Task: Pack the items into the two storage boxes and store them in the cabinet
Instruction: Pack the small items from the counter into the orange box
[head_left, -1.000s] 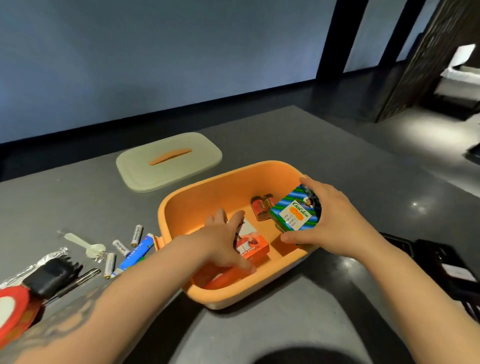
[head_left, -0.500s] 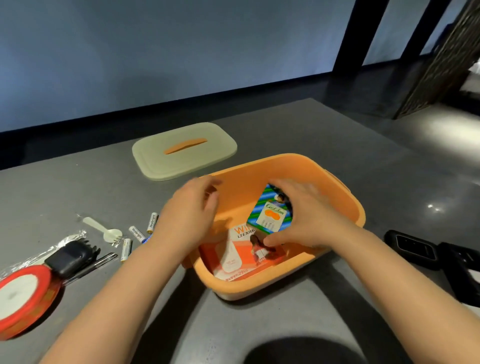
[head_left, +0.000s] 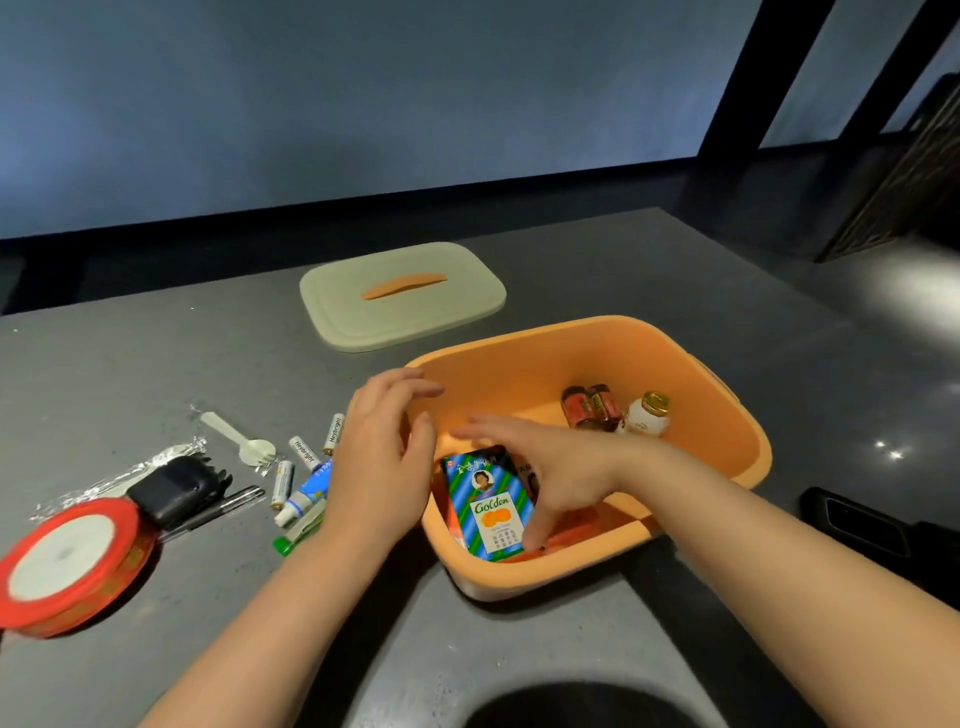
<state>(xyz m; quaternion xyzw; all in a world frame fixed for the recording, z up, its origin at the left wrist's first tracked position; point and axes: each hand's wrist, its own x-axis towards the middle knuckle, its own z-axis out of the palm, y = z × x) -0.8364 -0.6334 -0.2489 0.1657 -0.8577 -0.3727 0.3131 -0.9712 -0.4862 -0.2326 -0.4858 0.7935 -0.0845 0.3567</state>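
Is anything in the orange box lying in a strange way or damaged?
Nothing looks damaged or spilled. In the orange box, the small white bottle lies on its side and the striped Golden packet leans tilted against the near wall.

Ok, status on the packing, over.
Left hand open at the orange plastic storage box rim. Right hand open inside, fingertips on the blue-green striped Golden packet. Batteries, tube, ribbon spool still on table.
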